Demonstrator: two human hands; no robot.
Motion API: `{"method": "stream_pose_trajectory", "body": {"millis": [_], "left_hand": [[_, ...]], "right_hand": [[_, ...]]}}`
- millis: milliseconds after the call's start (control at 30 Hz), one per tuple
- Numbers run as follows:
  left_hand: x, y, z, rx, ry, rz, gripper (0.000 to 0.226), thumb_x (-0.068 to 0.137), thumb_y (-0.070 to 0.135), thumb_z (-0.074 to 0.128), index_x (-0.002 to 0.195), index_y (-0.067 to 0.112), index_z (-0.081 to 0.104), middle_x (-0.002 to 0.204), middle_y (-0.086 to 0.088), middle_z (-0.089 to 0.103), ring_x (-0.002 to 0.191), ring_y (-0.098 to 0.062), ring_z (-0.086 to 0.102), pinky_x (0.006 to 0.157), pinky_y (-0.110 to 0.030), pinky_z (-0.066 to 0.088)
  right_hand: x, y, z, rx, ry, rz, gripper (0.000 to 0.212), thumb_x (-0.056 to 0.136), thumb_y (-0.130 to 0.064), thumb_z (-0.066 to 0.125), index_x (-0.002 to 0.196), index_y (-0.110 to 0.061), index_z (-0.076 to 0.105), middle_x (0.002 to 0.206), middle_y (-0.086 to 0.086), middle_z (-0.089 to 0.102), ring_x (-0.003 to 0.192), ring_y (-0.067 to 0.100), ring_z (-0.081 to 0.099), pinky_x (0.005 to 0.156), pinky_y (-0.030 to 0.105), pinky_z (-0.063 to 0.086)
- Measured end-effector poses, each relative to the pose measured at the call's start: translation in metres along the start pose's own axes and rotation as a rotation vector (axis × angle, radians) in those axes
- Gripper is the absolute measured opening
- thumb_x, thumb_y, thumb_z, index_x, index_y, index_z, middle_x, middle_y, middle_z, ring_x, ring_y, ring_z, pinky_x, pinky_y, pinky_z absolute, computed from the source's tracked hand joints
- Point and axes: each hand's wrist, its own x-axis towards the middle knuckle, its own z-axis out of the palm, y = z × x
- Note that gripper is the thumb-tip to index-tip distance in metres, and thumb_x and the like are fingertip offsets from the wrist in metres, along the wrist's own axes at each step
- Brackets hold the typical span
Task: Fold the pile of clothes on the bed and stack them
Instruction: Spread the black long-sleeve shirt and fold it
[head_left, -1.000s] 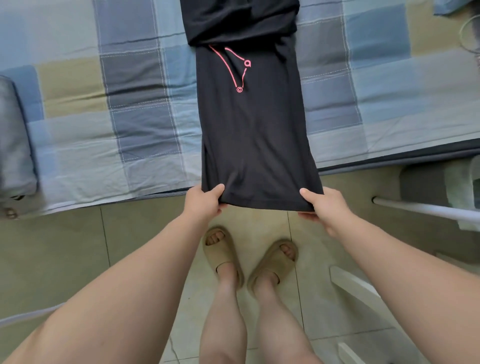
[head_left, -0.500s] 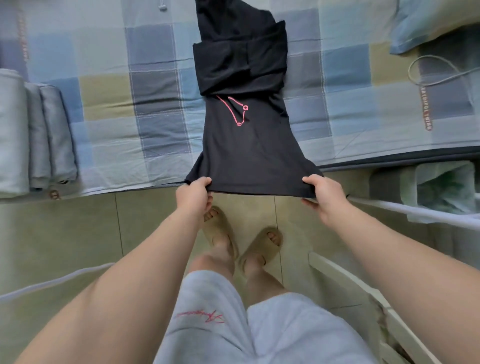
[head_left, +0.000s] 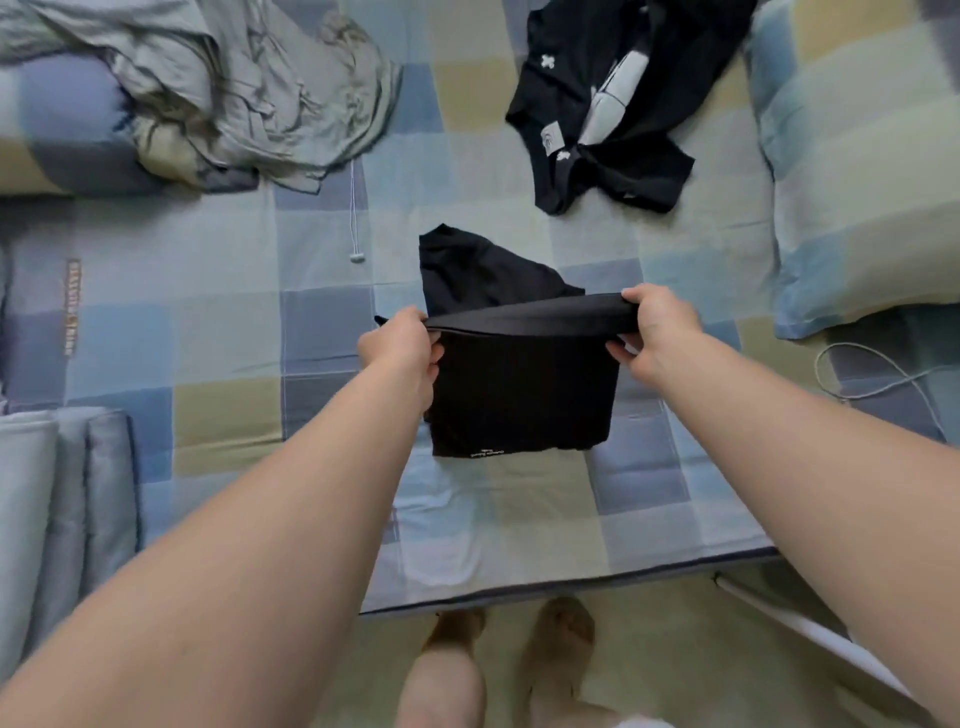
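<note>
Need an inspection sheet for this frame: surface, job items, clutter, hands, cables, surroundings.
Surface: bed, checked sheet, wrinkled.
Job's things: black garment part folded, its top edge lifted off the bed; black printed garment unfolded, far right; grey-green crumpled fabric far left.
Clutter: folded grey fabric at the left edge; pillow at right.
Grippers: left hand and right hand each grip one end of the lifted edge.
Cables: white cable looped at the right edge; thin white cord mid-bed.
Surroundings: tiled floor; the person's feet.

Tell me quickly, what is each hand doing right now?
Left hand: closed, gripping the left end of the black fabric garment's lifted edge.
Right hand: closed, gripping the right end of the same edge.
</note>
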Motion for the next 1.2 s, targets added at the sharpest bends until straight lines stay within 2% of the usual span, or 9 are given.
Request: {"method": "stream_pose_trajectory", "body": {"millis": [200,367,500,600,700,833,933,1067,1200], "left_hand": [[0.099,0.046,0.065,0.095,-0.096,0.101,0.018,0.098,0.022,0.056,0.112,0.013,0.062,0.087,-0.002,0.074,0.075,-0.011,0.07,0.062,-0.025,0.05],[0.185,0.034,0.097,0.285,-0.174,0.355,0.023,0.1,0.033,0.056,0.116,0.021,0.066,0.105,0.007,0.072,0.104,-0.015,0.066,0.093,-0.033,0.051],[0.241,-0.034,0.094,0.96,-0.197,0.755,0.053,0.102,0.045,0.047,0.153,0.034,0.038,0.163,0.004,0.03,0.15,-0.019,0.025,0.121,-0.036,0.022],[0.274,-0.077,0.091,1.334,-0.09,0.961,0.063,0.102,0.057,0.035,0.159,0.042,0.013,0.169,0.004,-0.006,0.155,-0.021,-0.006,0.125,-0.046,0.0],[0.292,-0.091,0.094,1.388,0.06,1.092,0.065,0.1,0.063,0.03,0.158,0.044,0.007,0.169,0.004,-0.009,0.155,-0.021,-0.01,0.124,-0.047,-0.005],[0.279,-0.078,0.095,1.411,-0.015,1.034,0.068,0.101,0.06,0.035,0.159,0.043,0.005,0.168,0.002,-0.014,0.155,-0.024,-0.012,0.124,-0.051,-0.004],[0.257,-0.068,0.093,1.314,0.025,0.907,0.084,0.096,0.054,0.055,0.16,0.036,0.004,0.168,-0.001,-0.013,0.154,-0.03,0.001,0.124,-0.049,0.013],[0.235,-0.061,0.086,0.896,0.134,0.546,0.098,0.084,0.046,0.076,0.157,0.018,0.018,0.16,-0.005,0.025,0.142,-0.028,0.036,0.113,-0.046,0.036],[0.234,-0.06,0.081,0.761,0.088,0.387,0.073,0.08,0.046,0.079,0.135,0.011,0.047,0.132,-0.004,0.058,0.119,-0.028,0.058,0.102,-0.041,0.047]], "right_hand": [[0.105,-0.03,0.074,-0.03,-0.028,-0.019,0.036,0.089,-0.021,0.068,0.122,-0.018,0.055,0.114,0.003,0.061,0.097,0.017,0.062,0.074,0.041,0.052],[0.179,-0.012,0.118,-0.193,-0.2,-0.135,0.041,0.09,-0.029,0.07,0.129,-0.024,0.059,0.124,-0.007,0.058,0.116,0.014,0.054,0.089,0.037,0.044],[0.219,0.053,0.125,-0.947,-0.415,-0.593,0.06,0.099,-0.046,0.052,0.155,-0.035,0.033,0.163,-0.013,0.022,0.152,0.015,0.014,0.12,0.037,0.015],[0.253,0.103,0.124,-1.437,-0.18,-0.996,0.064,0.1,-0.06,0.026,0.158,-0.037,0.015,0.168,-0.008,0.004,0.155,0.021,-0.002,0.124,0.049,0.003],[0.271,0.125,0.128,-1.441,0.006,-1.186,0.067,0.097,-0.059,0.02,0.158,-0.034,0.016,0.168,-0.005,0.012,0.154,0.023,0.008,0.122,0.051,0.008],[0.264,0.111,0.126,-1.494,-0.059,-1.13,0.066,0.098,-0.058,0.023,0.159,-0.034,0.013,0.168,-0.006,0.007,0.154,0.022,0.004,0.122,0.052,0.007],[0.25,0.09,0.111,-1.436,-0.193,-1.036,0.074,0.096,-0.054,0.047,0.159,-0.032,0.016,0.169,-0.003,0.003,0.155,0.022,0.001,0.124,0.049,0.009],[0.239,0.075,0.074,-1.229,-0.08,-0.791,0.101,0.084,-0.052,0.072,0.159,-0.026,0.01,0.167,0.002,0.004,0.152,0.028,0.009,0.12,0.049,0.018],[0.25,0.077,0.056,-0.806,-0.145,-0.423,0.103,0.068,-0.055,0.084,0.148,-0.015,0.033,0.144,0.005,0.046,0.132,0.027,0.047,0.111,0.043,0.04]]}}
